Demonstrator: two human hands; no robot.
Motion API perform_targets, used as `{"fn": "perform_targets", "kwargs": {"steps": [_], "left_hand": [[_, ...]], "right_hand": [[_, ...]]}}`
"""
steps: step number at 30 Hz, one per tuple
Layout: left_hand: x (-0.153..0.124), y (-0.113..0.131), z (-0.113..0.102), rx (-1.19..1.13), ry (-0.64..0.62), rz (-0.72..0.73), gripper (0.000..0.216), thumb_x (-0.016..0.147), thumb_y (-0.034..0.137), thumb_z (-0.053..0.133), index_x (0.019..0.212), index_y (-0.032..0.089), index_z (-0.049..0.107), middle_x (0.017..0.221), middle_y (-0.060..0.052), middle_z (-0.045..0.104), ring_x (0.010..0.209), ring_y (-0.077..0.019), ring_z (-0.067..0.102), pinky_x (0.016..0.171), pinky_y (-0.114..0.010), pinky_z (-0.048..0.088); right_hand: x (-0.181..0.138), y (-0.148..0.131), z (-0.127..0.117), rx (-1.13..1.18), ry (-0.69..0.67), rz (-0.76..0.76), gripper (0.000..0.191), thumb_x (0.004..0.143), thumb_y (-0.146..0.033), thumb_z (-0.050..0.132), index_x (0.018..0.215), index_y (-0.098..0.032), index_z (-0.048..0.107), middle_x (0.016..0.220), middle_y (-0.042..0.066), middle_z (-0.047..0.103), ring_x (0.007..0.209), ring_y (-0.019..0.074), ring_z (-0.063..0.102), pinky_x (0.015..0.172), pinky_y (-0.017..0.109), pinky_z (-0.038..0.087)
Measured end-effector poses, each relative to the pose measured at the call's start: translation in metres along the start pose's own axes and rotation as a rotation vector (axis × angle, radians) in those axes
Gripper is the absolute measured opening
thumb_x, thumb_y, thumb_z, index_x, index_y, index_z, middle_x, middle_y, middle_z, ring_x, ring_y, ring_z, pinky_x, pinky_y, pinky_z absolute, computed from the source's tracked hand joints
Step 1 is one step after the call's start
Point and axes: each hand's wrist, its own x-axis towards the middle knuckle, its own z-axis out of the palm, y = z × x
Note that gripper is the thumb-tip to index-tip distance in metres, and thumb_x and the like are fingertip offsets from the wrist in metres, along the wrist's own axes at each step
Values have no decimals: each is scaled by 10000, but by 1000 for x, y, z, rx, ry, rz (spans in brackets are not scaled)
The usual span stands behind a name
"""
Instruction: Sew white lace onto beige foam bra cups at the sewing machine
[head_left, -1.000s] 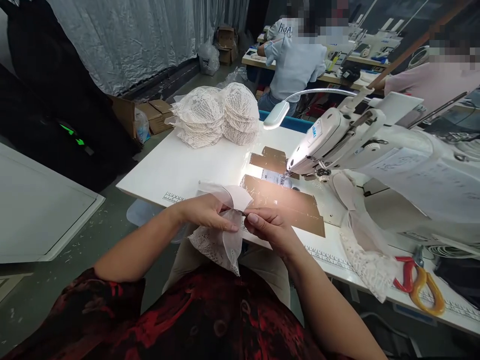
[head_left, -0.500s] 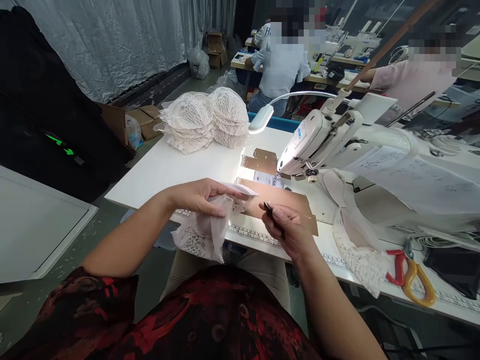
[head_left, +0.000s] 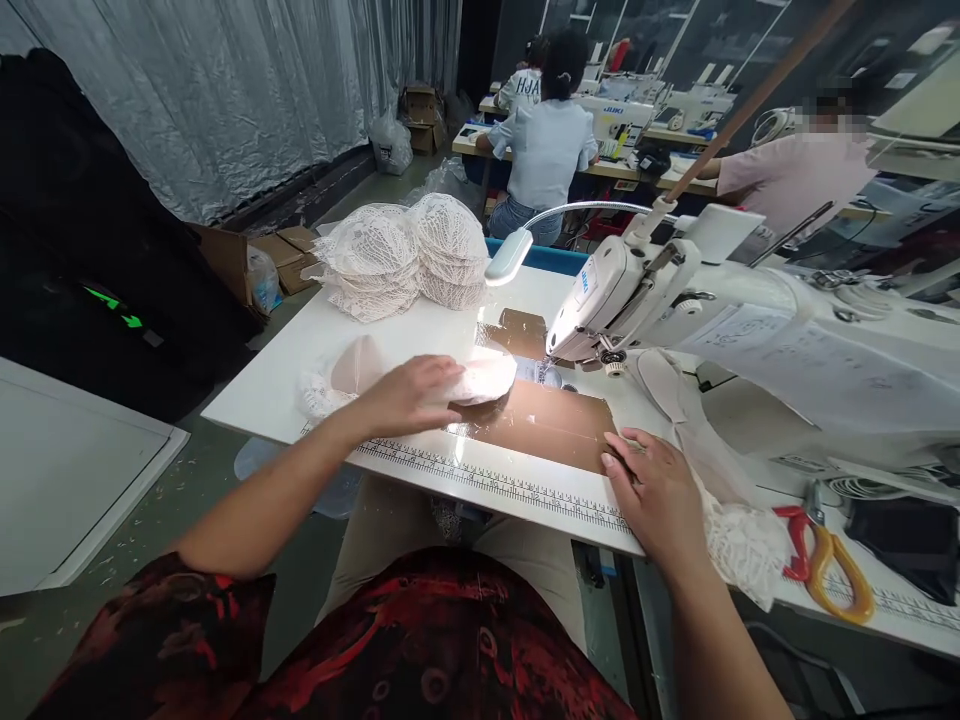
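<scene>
Left hand [head_left: 409,395] is down flat on the counter [head_left: 420,335], fingers [head_left: 442,385] pressed together on top of the lace cup [head_left: 484,378]. A second ago both hands held that cup up over my lap, off the near edge. Now it lies on the counter just left of the needle [head_left: 604,362], under the lamp [head_left: 508,255]. Its right lobe sits in the glare, touching the brown patch [head_left: 547,425]. Its left lobe pokes out past my wrist.

Right hand [head_left: 656,495] has let go of the cup. It rests palm down at the near edge, fingers loosely spread, tips on the right end of the brown patch. Half a second ago it pinched a small dark tool. I see nothing in it now and cannot tell where the tool went.

So the cup has gone from held up in both hands to pinned flat by one hand beside the machine [head_left: 675,290]. It is near the needle but not under it.

Around:
- Stack [head_left: 405,255] of lace cups at the far left corner, well apart from both hands.
- Printed ruler [head_left: 487,478] running along the near edge between my hands.
- Lace strip [head_left: 742,545] hanging over the near edge, just beside my right hand.
- Scissors [head_left: 825,560] further right, untouched.
- Other people [head_left: 547,150] at work at far tables, none of them reaching in here.
</scene>
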Motion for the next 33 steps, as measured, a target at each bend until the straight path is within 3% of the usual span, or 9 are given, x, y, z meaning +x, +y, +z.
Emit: {"fn": "perform_targets", "kwargs": {"steps": [4, 8, 14, 17, 20, 23, 26, 30, 33], "left_hand": [[11, 3, 30, 189, -21, 43, 249, 884, 288, 498, 1042, 175, 655, 1011, -116, 622, 960, -250, 545, 855, -369, 408], [2, 10, 38, 377, 9, 181, 269, 893, 147, 392, 920, 162, 659, 853, -96, 634, 836, -216, 557, 861, -391, 399], [-21, 27, 53, 330, 147, 475, 254, 910, 102, 396, 989, 185, 623, 896, -57, 652, 973, -182, 581, 1046, -445, 326], [-30, 29, 53, 126, 120, 500, 204, 884, 124, 480, 1012, 178, 628, 968, -78, 651, 1032, -198, 574, 1024, -414, 386], [-38, 26, 50, -178, 240, 309, 279, 832, 256, 628, 1101, 184, 625, 1158, -116, 591, 1136, -231, 536, 1000, -381, 427], [-41, 26, 51, -565, 440, -78, 480, 817, 370, 653, 1252, 197, 545, 1266, -123, 537, 1180, -247, 511, 965, -367, 450], [-37, 34, 59, -960, 310, -336, 445, 846, 461, 594, 1152, 137, 603, 987, -97, 654, 872, -199, 616, 742, -297, 510], [-30, 54, 65, -928, 404, -333, 358, 836, 470, 607, 819, 115, 646, 707, -14, 597, 638, -121, 527, 605, -225, 436], [-25, 68, 66, -935, 430, -295, 324, 825, 446, 634, 781, 125, 631, 670, 9, 570, 599, -96, 497, 568, -202, 411]], "right_hand": [[10, -39, 1, 581, -165, 196, 356, 873, -417, 528, 1126, -205, 660, 1199, 108, 619, 1092, 258, 580, 945, 442, 461], [30, -76, 10, 1191, -448, 525, 609, 806, -489, 619, 1319, -181, 505, 1226, 130, 593, 914, 203, 637, 790, 376, 537], [60, -114, 28, 1395, -532, 599, 725, 734, -372, 698, 1368, -144, 430, 684, -19, 587, 585, 118, 511, 542, 252, 431], [60, -122, 32, 1407, -487, 587, 724, 702, -292, 702, 1353, -136, 427, 644, -54, 534, 526, 90, 440, 503, 232, 356], [53, -125, 28, 1532, -479, 564, 647, 703, -303, 706, 1293, -172, 475, 766, -16, 596, 592, 97, 502, 548, 233, 385], [46, -125, 24, 1660, -454, 504, 551, 703, -309, 718, 1218, -223, 542, 817, -9, 610, 665, 108, 551, 601, 235, 425], [40, -125, 24, 1679, -481, 423, 479, 731, -319, 704, 1183, -235, 569, 853, 4, 629, 729, 123, 579, 657, 249, 454], [36, -127, 23, 1501, -344, 390, 495, 779, -359, 645, 1239, -222, 521, 1056, 62, 627, 947, 179, 592, 801, 310, 476], [36, -133, 18, 1279, -265, 235, 599, 744, -254, 640, 1315, -236, 459, 1183, 77, 583, 1063, 205, 547, 884, 335, 451]]}}
